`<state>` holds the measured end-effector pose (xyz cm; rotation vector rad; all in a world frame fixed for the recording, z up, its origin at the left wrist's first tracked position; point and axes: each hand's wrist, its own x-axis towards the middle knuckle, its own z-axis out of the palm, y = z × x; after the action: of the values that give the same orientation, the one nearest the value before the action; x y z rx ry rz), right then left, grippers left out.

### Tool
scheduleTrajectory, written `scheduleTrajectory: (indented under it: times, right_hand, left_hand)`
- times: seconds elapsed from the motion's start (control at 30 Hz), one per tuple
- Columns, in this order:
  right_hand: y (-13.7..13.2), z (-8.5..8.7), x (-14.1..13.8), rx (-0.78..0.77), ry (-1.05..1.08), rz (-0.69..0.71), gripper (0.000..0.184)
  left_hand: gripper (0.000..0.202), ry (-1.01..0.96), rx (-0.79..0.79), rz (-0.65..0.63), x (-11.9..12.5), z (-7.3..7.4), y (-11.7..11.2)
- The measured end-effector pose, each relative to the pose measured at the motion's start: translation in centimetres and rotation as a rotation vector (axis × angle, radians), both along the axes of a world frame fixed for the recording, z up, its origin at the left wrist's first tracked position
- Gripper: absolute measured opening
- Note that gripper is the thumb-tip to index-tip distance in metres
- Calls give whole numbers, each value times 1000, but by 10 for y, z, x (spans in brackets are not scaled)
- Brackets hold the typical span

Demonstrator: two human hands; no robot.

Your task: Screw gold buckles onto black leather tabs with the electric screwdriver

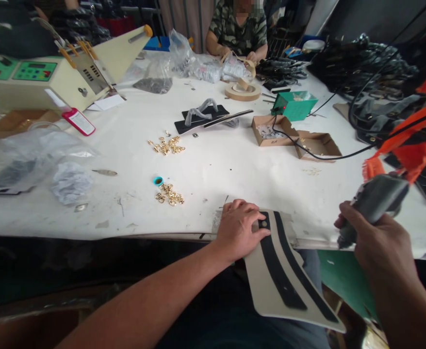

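Observation:
My left hand (239, 228) holds down the upper end of a beige panel (271, 286) at the table's front edge. Two black strips run along the panel, and its lower part hangs over my lap. Thumb and fingers lie around a small round metal fitting (264, 224) at one strip's end. On the right, my right hand (376, 237) is wrapped around a dark electric screwdriver (375, 201), raised above the table edge; its tip is blurred. Orange cloth strips (413, 140) are tied to its top. Two piles of gold-coloured hardware (170, 194) lie left of my left hand, one beside a blue-rimmed cap (158, 181).
Two small cardboard boxes (318, 145) with small parts stand near a green power box (296, 105), whose black cable crosses the right side. Black panels with wrapped handles (207, 116) lie mid-table. A machine (71, 72) stands at left. A person (238, 34) sits opposite.

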<state>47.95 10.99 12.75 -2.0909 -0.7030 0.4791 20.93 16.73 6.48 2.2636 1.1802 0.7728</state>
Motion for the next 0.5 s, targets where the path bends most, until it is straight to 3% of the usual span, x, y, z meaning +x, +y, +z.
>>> scheduleTrajectory:
  times: [0.1,0.2,0.27,0.33,0.5]
  right_hand:
    - [5,9,-25,207,144,110,36]
    - [15,22,-60,525,354,409,28]
    - [26,27,-81,627,451,554,31]
    - [35,27,-96,612,463,605,37]
    - [41,6,-105,394,228,612,46]
  left_hand:
    - [32,-3,12,-6,0,0,0]
    - [33,-3,6,4,1,0,0]
    - [33,1,-10,16,1,1,0]
    - [34,4,-15,24,1,1,0]
    - [33,22,-11,15,1,2,-1]
